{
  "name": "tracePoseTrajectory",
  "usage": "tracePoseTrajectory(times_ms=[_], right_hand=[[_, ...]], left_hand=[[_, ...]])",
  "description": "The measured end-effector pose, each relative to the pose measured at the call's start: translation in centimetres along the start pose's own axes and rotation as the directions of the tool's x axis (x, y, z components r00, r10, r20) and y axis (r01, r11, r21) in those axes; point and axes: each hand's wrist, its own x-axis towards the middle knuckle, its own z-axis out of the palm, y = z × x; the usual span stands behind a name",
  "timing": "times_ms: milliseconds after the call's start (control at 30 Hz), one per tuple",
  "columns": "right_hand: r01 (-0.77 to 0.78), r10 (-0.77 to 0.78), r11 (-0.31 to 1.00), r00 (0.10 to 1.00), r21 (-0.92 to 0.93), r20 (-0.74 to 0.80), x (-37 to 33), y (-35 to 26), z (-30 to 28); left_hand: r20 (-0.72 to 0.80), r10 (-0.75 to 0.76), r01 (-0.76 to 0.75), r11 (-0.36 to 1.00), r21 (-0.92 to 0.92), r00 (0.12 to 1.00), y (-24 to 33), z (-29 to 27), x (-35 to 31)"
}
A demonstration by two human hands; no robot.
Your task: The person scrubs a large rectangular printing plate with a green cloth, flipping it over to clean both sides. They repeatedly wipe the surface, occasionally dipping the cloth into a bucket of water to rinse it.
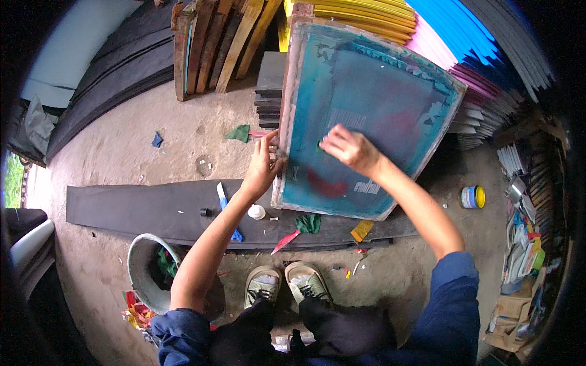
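Observation:
A screen printing frame (390,79) with blue-green mesh leans tilted in front of me, pale letter shapes and a red smear on its surface. My left hand (264,163) grips the frame's left edge, fingers closed round it. Over the mesh, my right hand (351,149) is pinched on a small scrap of green cloth (319,146), mostly hidden by the fingers. That hand looks slightly blurred. Below the frame, on a long black sheet (134,210), lie a white bottle (256,212), a dark cap (205,212), a knife with a blue handle (221,195) and a dark green rag (308,223).
A grey bucket (139,256) with rags stands by my left arm. A blue-and-yellow tin (472,197) sits on the right. Wooden frames (229,46) lean at the back beside stacked yellow sheets (366,18). Another green rag (238,133) lies on the concrete floor (128,140).

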Motion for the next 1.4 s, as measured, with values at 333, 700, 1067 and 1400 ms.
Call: tracePoseTrajectory(times_ms=[333, 700, 1067, 1400], right_hand=[[-0.32, 0.308, 0.947, 0.919, -0.007, -0.246, -2.8, -3.0, 1.8], [-0.532, 0.467, 0.845, 0.779, -0.048, -0.418, -2.8, -2.3, 1.2], [-0.676, 0.545, 0.737, 0.613, -0.021, -0.572, -3.5, -2.3, 0.7], [-0.786, 0.502, 0.615, 0.445, -0.055, -0.742, 0.7, 2.2, -2.8]], left_hand=[[0.017, 0.035, -0.034, 0.999, -0.037, 0.999, -0.2, -0.1, 0.2], [0.036, 0.181, -0.184, 0.976, 0.12, 0.983, -1.4, 0.2, 0.4], [0.031, 0.152, -0.155, 0.973, 0.171, 0.988, 0.0, 0.6, 0.2], [0.019, 0.098, -0.1, 0.983, 0.156, 0.995, -0.2, 0.4, 0.1]])
